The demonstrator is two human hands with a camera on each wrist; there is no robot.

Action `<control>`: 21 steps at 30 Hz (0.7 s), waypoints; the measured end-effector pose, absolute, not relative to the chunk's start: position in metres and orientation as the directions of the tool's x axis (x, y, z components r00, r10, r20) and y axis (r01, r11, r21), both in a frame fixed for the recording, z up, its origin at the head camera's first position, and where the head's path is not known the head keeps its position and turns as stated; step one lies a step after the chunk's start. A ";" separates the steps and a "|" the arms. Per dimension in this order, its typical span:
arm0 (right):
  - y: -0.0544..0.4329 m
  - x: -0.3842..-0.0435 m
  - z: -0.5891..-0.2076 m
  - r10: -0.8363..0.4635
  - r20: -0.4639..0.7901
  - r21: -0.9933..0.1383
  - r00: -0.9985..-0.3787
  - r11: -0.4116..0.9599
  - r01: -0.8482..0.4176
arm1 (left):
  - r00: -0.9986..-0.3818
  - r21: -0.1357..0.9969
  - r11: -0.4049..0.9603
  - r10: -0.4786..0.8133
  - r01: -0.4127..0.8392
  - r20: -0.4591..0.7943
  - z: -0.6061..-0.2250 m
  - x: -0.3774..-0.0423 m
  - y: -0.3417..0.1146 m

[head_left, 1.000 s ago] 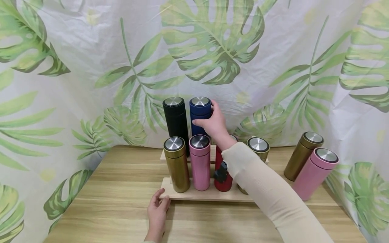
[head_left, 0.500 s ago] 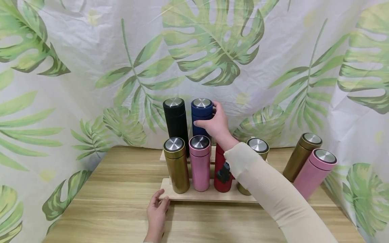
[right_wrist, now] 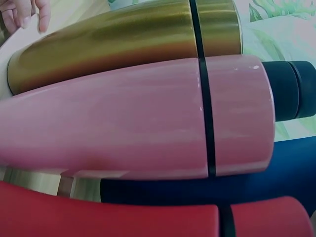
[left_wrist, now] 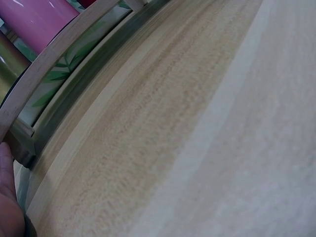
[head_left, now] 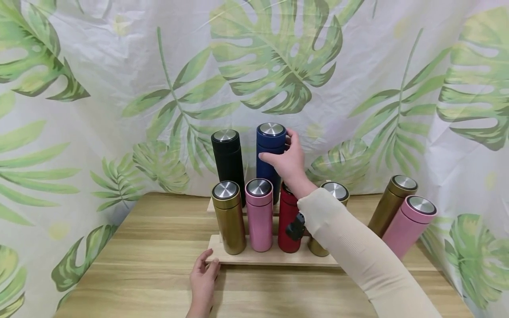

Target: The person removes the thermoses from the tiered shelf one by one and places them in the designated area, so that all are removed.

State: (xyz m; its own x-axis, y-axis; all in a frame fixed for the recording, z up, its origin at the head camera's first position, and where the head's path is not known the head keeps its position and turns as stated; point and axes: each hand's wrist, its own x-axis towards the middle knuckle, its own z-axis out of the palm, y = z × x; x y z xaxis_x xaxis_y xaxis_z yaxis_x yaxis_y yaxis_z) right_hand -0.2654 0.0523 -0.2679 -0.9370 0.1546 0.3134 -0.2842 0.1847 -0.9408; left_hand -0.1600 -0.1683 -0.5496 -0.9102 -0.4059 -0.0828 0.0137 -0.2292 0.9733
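Observation:
In the head view my right hand (head_left: 292, 165) grips a navy blue thermos (head_left: 271, 142) near its top, thumb across the front and fingers round the far right side. It stands upright over the rear tier of a pale wooden rack (head_left: 274, 259), right of a black thermos (head_left: 229, 165). My left hand (head_left: 203, 282) pinches the rack's front left corner; its thumb (left_wrist: 6, 168) lies against the board in the left wrist view. On the front tier stand gold (head_left: 233, 227), pink (head_left: 260, 225) and red (head_left: 286, 218) thermoses, plus another gold one (head_left: 336, 191) partly behind my sleeve.
At the right of the wood-grain table (head_left: 131, 274), a gold thermos (head_left: 391, 205) and a pink thermos (head_left: 411, 227) stand off the rack. A leaf-print cloth (head_left: 119, 110) hangs behind. My right forearm (head_left: 358, 256) crosses over the rack's right side.
The blue thermos has shifted right and slightly up in my right hand, widening the gap to the black one. My left hand keeps its hold on the rack corner.

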 end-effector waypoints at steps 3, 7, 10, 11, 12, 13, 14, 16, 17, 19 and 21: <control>0.056 -0.265 -0.267 0.178 0.335 -0.938 -0.925 0.162 -0.308 | -0.911 0.973 -0.229 -0.404 0.012 -0.084 -0.549 -0.159 -0.169; 0.063 -0.266 -0.266 0.209 0.370 -0.928 -0.905 0.122 -0.351 | -0.912 0.976 -0.219 -0.399 -0.003 -0.092 -0.548 -0.160 -0.169; 0.069 -0.266 -0.265 0.236 0.378 -0.926 -0.895 0.104 -0.363 | -0.915 0.976 -0.217 -0.391 -0.011 -0.097 -0.547 -0.160 -0.168; 0.070 -0.266 -0.264 0.244 0.379 -0.925 -0.893 0.098 -0.366 | -0.916 0.976 -0.216 -0.389 -0.011 -0.096 -0.547 -0.160 -0.168; 0.072 -0.266 -0.264 0.252 0.378 -0.926 -0.891 0.097 -0.366 | -0.916 0.976 -0.217 -0.389 -0.012 -0.098 -0.547 -0.160 -0.168; 0.073 -0.266 -0.264 0.260 0.376 -0.927 -0.889 0.098 -0.363 | -0.915 0.976 -0.218 -0.390 -0.013 -0.100 -0.547 -0.160 -0.168; 0.075 -0.266 -0.264 0.267 0.376 -0.926 -0.887 0.098 -0.364 | -0.915 0.976 -0.216 -0.391 -0.016 -0.101 -0.547 -0.159 -0.168; 0.077 -0.267 -0.264 0.277 0.383 -0.923 -0.881 0.091 -0.373 | -0.914 0.977 -0.210 -0.393 -0.018 -0.101 -0.547 -0.159 -0.168; 0.079 -0.267 -0.264 0.282 0.386 -0.922 -0.879 0.085 -0.378 | -0.913 0.978 -0.206 -0.395 -0.020 -0.101 -0.547 -0.159 -0.168; 0.082 -0.268 -0.265 0.292 0.394 -0.918 -0.872 0.075 -0.389 | -0.912 0.979 -0.204 -0.397 -0.022 -0.103 -0.546 -0.159 -0.168; 0.086 -0.269 -0.266 0.306 0.403 -0.913 -0.863 0.071 -0.401 | -0.913 0.979 -0.203 -0.396 -0.022 -0.102 -0.546 -0.159 -0.168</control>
